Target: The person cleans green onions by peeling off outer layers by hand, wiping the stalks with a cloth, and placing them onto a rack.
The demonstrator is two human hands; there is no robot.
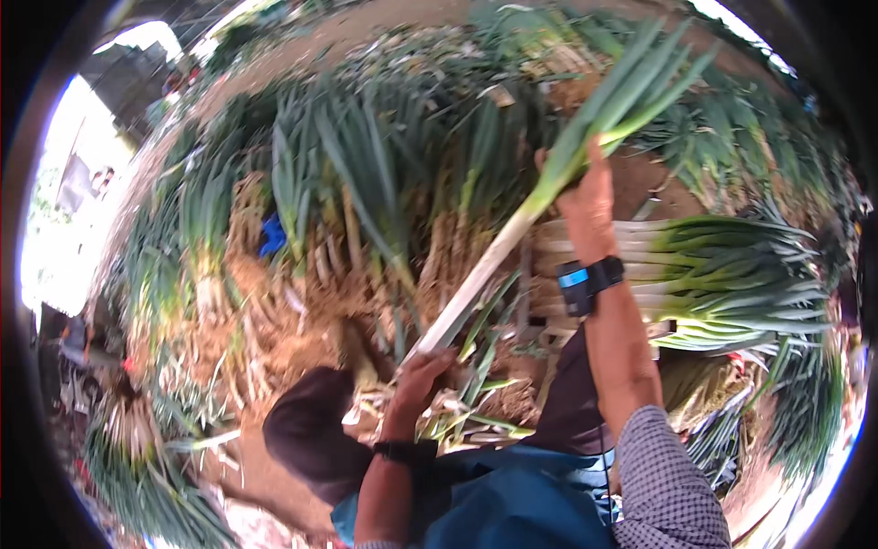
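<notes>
A long leek [498, 245] with a white stalk and green leaves runs diagonally across the middle of the head view. My left hand [422, 380] is closed around its lower white end. Higher up, where the stalk turns green, my right hand [585, 197] grips it, fingers wrapped behind the leaves. A black band with a blue-lit device [588, 282] is on my right wrist. Beside my right forearm, a row of cleaned leeks [722, 265] lies stacked with white stalks to the left and leaves to the right.
Uncleaned leeks [357, 192] with soil on their roots stand massed ahead and to the left. Another bundle [137, 448] lies at the lower left. Peeled leaves [480, 416] litter the ground near my knees. A blue item [272, 235] sits among the standing leeks.
</notes>
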